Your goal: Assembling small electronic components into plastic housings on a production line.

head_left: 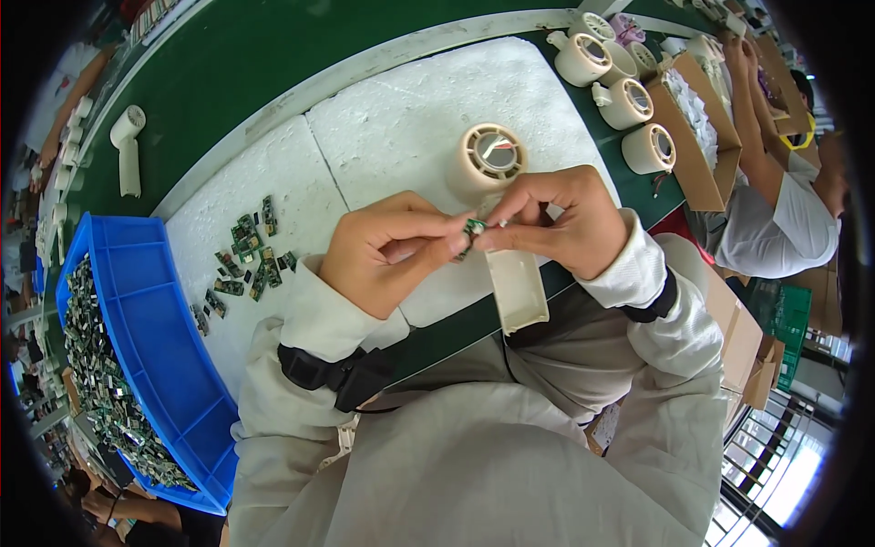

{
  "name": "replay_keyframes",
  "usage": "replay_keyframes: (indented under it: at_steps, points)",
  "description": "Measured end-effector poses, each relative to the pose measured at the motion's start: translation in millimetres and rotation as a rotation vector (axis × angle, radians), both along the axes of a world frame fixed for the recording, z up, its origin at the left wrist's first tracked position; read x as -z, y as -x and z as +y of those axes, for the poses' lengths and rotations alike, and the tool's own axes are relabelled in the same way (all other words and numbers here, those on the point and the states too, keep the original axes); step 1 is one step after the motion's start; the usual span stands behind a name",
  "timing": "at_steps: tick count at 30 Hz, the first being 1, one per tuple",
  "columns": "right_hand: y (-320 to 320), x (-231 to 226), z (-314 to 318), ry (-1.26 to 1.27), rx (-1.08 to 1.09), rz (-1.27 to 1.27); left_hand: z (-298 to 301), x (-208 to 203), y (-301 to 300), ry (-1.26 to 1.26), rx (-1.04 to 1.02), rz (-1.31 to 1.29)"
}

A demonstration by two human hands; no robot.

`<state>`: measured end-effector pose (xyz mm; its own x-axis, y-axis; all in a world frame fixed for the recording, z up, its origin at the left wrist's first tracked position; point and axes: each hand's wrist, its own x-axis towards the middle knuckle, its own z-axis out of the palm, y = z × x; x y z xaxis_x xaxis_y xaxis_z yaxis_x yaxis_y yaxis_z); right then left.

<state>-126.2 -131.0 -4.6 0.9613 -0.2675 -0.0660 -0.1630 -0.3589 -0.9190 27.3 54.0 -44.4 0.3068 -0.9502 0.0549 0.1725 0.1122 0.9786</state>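
My left hand [378, 251] pinches a small green circuit board [470, 231] between thumb and fingertips. Close against it, my right hand [574, 223] is closed in a pinch; a tiny white bit shows at its fingertips, too small to name. Beneath both hands lies a cream handheld fan housing with a round slotted head [493, 150] and a trough-like open handle [519, 290] pointing toward me. Red and white wires show at the head's centre. Loose circuit boards [246, 239] are scattered on the white foam board [392, 109] to the left.
A blue bin [150, 319] full of circuit boards stands at the left. A cream handheld fan [128, 150] lies beyond it on the green table. Several cream fan heads [627, 103] and a cardboard box [697, 132] sit at the far right, near another person [775, 210].
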Motion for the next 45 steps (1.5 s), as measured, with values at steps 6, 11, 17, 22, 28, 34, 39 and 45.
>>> replay_keyframes:
  at_steps: [6, 11, 17, 22, 28, 34, 39, 45]
  points:
    - [-11, -1, 7, 0.109, 0.136, -0.21, -6, -7, 3, 0.002, -0.217, 0.177]
    - [-14, -4, 19, 0.114, 0.23, -0.188, -7, -7, 3, -0.036, -0.219, 0.218]
    - [-19, -5, 23, 0.192, 0.224, -0.208, -6, -7, 2, -0.048, -0.277, 0.194]
    - [-15, -13, 7, 0.438, -0.038, -0.18, -7, -6, 7, -0.014, -0.308, 0.069]
    - [-17, -9, 5, 0.431, 0.007, -0.228, -6, -9, 11, -0.012, -0.296, 0.014]
    - [-19, -6, 11, 0.399, 0.08, -0.289, -10, -8, 12, -0.009, -0.311, 0.02]
    - [-20, -6, 16, 0.37, 0.128, -0.293, -7, -9, 13, 0.01, -0.333, -0.071]
    - [-19, -6, 14, 0.353, 0.1, -0.251, -6, -6, 12, 0.002, -0.328, -0.103]
